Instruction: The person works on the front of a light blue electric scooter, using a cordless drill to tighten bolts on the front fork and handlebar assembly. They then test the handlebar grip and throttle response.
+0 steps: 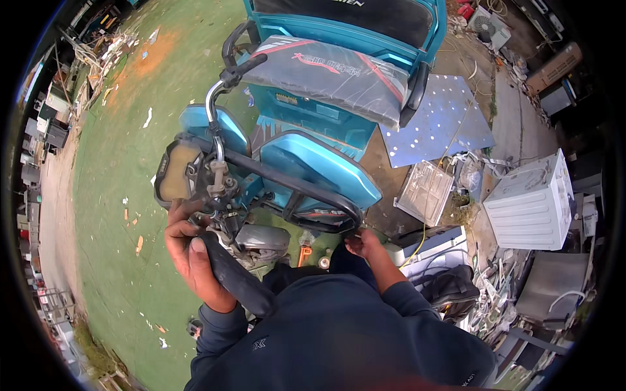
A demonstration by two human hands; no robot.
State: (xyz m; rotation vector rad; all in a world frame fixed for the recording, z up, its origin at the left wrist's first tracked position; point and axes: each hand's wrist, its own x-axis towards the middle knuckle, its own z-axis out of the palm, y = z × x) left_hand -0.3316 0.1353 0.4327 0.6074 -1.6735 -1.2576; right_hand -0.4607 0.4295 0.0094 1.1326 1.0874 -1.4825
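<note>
We are standing over a teal-painted metal tricycle [313, 116], and we are taking its bent, silver metal handlebar [210, 107] as our landmark. A long, thick, black cylindrical grip [238, 277] is lying at the near end of the handlebar; it is seemingly forming part of it, though our fingers are hiding the joint. Its long axis is running diagonally, from the handlebar down and rightward to our torso in dark cloth [352, 326].

Our bare left hand [195, 254] is grasping the grip at the end nearer the handlebar, from its left side. The thumb is lying over the black surface, and the fingers are curling close beside a dark-rimmed, tan-faced display [179, 171], which is sitting just left of the handlebar. How firmly we are pressing, we cannot tell.

Our bare right hand [363, 243] is resting well to the right of the handlebar, apart from the grip. It is meeting the rounded near corner of a black tubular metal loop [280, 173], which is slanting rightward and nearer from the handlebar. The tube is covering some fingers, so we cannot tell whether they are wrapping it or only touching. For the grip, the left hand is being the nearer one.
</note>
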